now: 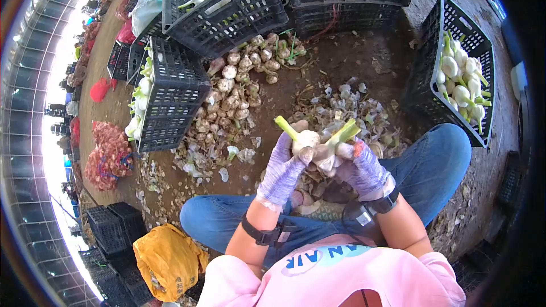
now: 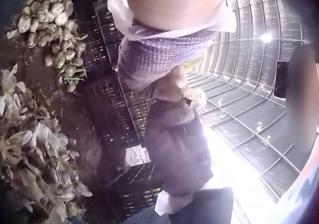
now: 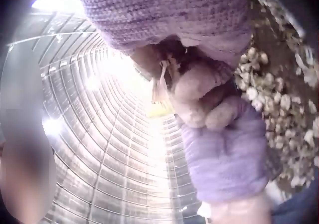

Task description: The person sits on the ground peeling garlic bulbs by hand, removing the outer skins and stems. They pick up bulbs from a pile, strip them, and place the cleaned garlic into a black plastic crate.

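My left hand (image 1: 285, 171), in a purple knit glove with worn fingertips, grips a smooth white garlic bulb (image 1: 307, 139) whose short green stem points up and left. Close beside it, my right hand (image 1: 364, 171), gloved the same way, holds a second garlic bulb (image 1: 326, 158) with loose papery skin and a cut green stem (image 1: 344, 132). The two hands meet in front of the lap, and the bulbs nearly touch. In the left wrist view the gloves mostly hide the bulbs. The right wrist view shows a strip of dry skin (image 3: 162, 87) by the fingers.
Unpeeled garlic bulbs (image 1: 233, 94) lie heaped ahead to the left. Peeled skins (image 1: 352, 105) cover the ground beyond the hands. Black crates with white garlic stand left (image 1: 170, 96), ahead (image 1: 227, 20) and right (image 1: 426, 74). A yellow sack (image 1: 168, 261) sits behind the left knee.
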Action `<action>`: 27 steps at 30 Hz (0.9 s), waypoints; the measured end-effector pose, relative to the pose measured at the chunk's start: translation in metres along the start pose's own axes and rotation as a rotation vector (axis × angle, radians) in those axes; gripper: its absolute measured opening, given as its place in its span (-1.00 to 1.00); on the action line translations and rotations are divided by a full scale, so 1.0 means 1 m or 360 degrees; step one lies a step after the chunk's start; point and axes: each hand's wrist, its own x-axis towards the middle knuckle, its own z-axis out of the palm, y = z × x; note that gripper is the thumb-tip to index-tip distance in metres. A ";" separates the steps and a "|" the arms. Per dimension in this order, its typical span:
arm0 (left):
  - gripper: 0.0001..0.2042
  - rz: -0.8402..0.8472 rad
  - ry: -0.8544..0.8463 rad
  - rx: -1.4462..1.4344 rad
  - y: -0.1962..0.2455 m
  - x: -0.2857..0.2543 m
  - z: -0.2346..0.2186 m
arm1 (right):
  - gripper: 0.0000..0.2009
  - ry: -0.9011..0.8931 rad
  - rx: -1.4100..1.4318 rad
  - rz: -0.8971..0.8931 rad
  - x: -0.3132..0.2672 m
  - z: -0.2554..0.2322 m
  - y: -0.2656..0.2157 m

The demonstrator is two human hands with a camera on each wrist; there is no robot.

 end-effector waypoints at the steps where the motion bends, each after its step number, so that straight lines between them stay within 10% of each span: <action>1: -0.27 -0.0065 -0.0055 0.0199 0.004 0.000 -0.006 | -0.69 -0.0002 0.0001 0.0000 0.002 0.001 -0.002; 4: -0.28 -0.0105 -0.0158 0.0065 0.012 -0.005 -0.015 | -0.65 0.0088 0.0357 -0.0489 0.017 -0.019 -0.006; 7: -0.28 -0.0014 -0.0105 0.0095 0.014 -0.009 -0.013 | -0.62 0.0522 -0.0400 -0.0287 0.017 -0.005 -0.017; 13: -0.25 0.0158 -0.0105 0.0566 0.014 -0.009 -0.008 | -0.60 0.0284 -0.1080 -0.0251 0.003 0.019 -0.009; 16: -0.23 0.0411 -0.0231 0.1372 0.009 -0.007 -0.022 | -0.63 0.0289 -0.1113 -0.0181 0.008 0.017 -0.009; 21: -0.24 0.0155 -0.0141 0.0670 0.011 -0.010 -0.021 | -0.70 0.0277 -0.0815 -0.0001 0.004 0.016 -0.010; 27: -0.29 0.0773 -0.0325 0.1716 0.012 -0.008 -0.018 | -0.78 0.0324 -0.0921 -0.0141 0.001 0.024 -0.005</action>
